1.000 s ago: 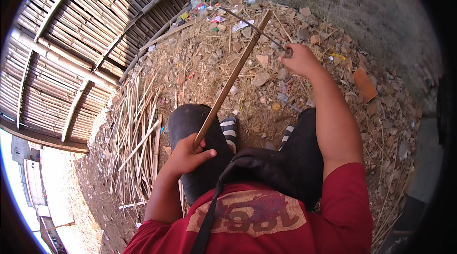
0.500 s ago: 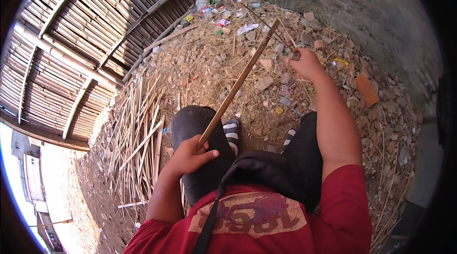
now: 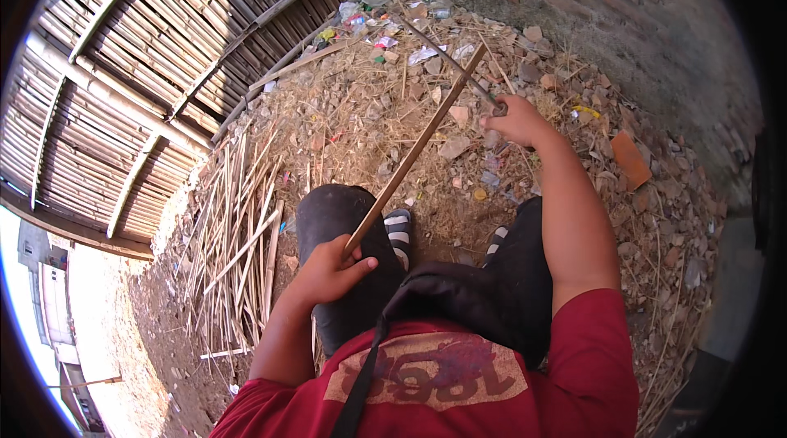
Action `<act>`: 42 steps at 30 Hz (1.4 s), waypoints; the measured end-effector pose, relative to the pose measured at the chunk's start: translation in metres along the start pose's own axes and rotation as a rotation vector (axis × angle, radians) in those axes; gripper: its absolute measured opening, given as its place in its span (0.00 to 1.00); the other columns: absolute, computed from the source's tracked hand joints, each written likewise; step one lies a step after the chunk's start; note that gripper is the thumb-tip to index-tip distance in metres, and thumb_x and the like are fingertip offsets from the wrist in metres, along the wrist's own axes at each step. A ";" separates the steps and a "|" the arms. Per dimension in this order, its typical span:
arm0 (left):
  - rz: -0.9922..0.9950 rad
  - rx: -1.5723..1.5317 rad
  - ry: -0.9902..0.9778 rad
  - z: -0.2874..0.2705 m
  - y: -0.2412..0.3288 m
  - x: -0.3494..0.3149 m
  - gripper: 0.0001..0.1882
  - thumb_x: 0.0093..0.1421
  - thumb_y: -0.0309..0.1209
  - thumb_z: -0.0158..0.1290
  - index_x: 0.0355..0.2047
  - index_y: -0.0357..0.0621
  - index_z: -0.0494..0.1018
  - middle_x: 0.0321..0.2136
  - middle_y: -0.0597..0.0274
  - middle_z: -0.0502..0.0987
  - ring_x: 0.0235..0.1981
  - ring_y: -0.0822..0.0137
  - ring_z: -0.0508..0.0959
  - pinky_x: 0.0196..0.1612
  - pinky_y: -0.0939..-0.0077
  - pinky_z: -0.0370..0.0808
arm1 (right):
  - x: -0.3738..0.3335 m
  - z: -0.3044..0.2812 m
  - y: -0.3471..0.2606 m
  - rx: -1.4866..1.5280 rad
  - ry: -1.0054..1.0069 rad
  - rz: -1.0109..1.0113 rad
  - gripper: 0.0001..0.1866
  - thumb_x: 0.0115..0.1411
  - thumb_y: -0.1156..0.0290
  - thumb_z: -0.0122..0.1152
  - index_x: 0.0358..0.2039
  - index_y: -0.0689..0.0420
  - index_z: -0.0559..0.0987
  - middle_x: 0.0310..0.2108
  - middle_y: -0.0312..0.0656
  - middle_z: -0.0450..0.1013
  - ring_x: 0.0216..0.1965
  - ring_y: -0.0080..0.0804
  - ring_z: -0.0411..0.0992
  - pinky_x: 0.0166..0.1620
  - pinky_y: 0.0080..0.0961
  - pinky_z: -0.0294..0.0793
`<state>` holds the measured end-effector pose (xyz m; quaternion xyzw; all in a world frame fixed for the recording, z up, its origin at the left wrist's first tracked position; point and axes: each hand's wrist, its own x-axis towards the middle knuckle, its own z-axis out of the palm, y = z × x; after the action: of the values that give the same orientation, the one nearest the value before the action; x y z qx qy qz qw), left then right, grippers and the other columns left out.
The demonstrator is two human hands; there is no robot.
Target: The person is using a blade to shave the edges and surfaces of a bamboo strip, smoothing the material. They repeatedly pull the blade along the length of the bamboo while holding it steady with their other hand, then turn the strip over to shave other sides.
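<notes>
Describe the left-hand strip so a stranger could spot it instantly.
From the red shirt at the bottom, go up to the left hand. A long, straight brown strip slants up and right from it. It is darker than the pale strips on the ground and wider than the thin tool in the right hand.

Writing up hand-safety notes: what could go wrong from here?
1. The long tool in the right hand, possibly a blade, crosses the strip in view; a slip toward the body might reach the left hand or left knee.
2. Only the left hand visibly grips the strip, so it could twist under pressure.
</notes>
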<state>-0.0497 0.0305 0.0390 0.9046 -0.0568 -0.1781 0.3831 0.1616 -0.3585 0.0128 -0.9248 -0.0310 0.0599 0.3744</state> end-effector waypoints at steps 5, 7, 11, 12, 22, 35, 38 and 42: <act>-0.022 0.014 -0.002 0.000 0.008 0.004 0.21 0.60 0.44 0.66 0.33 0.41 0.70 0.19 0.65 0.69 0.22 0.72 0.69 0.26 0.70 0.68 | -0.002 -0.004 0.011 -0.079 0.049 0.054 0.34 0.54 0.56 0.71 0.57 0.64 0.77 0.50 0.56 0.78 0.49 0.47 0.79 0.53 0.39 0.76; -0.016 0.018 -0.009 0.002 0.008 0.006 0.21 0.60 0.44 0.66 0.33 0.41 0.70 0.19 0.66 0.69 0.22 0.72 0.69 0.26 0.70 0.67 | -0.014 -0.008 -0.014 -0.208 -0.074 -0.031 0.34 0.54 0.56 0.71 0.56 0.65 0.78 0.49 0.55 0.78 0.48 0.46 0.79 0.52 0.39 0.76; -0.010 0.012 -0.030 -0.003 0.002 0.001 0.21 0.60 0.44 0.66 0.32 0.41 0.70 0.19 0.67 0.69 0.22 0.73 0.68 0.27 0.71 0.67 | -0.029 -0.017 -0.063 -0.368 -0.273 -0.183 0.34 0.55 0.56 0.70 0.56 0.65 0.77 0.48 0.54 0.79 0.44 0.44 0.80 0.48 0.39 0.77; 0.000 0.009 -0.033 -0.003 -0.001 -0.001 0.21 0.60 0.44 0.67 0.32 0.41 0.70 0.19 0.67 0.69 0.22 0.73 0.68 0.27 0.71 0.67 | -0.030 -0.019 -0.067 -0.389 -0.269 -0.213 0.34 0.55 0.56 0.70 0.56 0.66 0.77 0.48 0.53 0.79 0.43 0.43 0.80 0.48 0.39 0.77; -0.041 -0.088 -0.096 -0.003 -0.001 0.005 0.20 0.60 0.43 0.67 0.31 0.44 0.70 0.21 0.72 0.69 0.24 0.77 0.67 0.27 0.75 0.66 | -0.020 -0.022 -0.011 -0.169 0.077 -0.133 0.27 0.53 0.57 0.71 0.48 0.61 0.82 0.41 0.54 0.80 0.42 0.47 0.79 0.46 0.41 0.77; -0.115 -0.187 -0.150 -0.009 -0.001 0.005 0.17 0.60 0.41 0.67 0.31 0.47 0.69 0.23 0.76 0.68 0.26 0.79 0.66 0.28 0.79 0.64 | -0.024 -0.034 -0.011 -0.115 0.114 0.000 0.28 0.55 0.59 0.70 0.52 0.64 0.80 0.43 0.53 0.80 0.39 0.45 0.81 0.45 0.44 0.78; -0.146 -0.230 -0.172 -0.011 -0.002 0.005 0.16 0.60 0.39 0.67 0.32 0.48 0.69 0.23 0.77 0.68 0.26 0.80 0.66 0.29 0.80 0.64 | -0.031 -0.028 -0.042 -0.299 -0.109 -0.123 0.27 0.55 0.59 0.70 0.51 0.62 0.81 0.42 0.52 0.80 0.40 0.46 0.80 0.45 0.44 0.77; -0.141 -0.196 -0.160 -0.012 -0.002 0.000 0.16 0.59 0.38 0.68 0.32 0.48 0.69 0.24 0.77 0.67 0.27 0.80 0.66 0.29 0.80 0.63 | -0.027 -0.029 -0.042 -0.356 -0.202 -0.199 0.23 0.53 0.59 0.70 0.47 0.57 0.83 0.37 0.51 0.80 0.41 0.48 0.79 0.46 0.42 0.77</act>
<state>-0.0451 0.0398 0.0455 0.8475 -0.0058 -0.2809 0.4502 0.1384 -0.3511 0.0645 -0.9580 -0.1696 0.1087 0.2043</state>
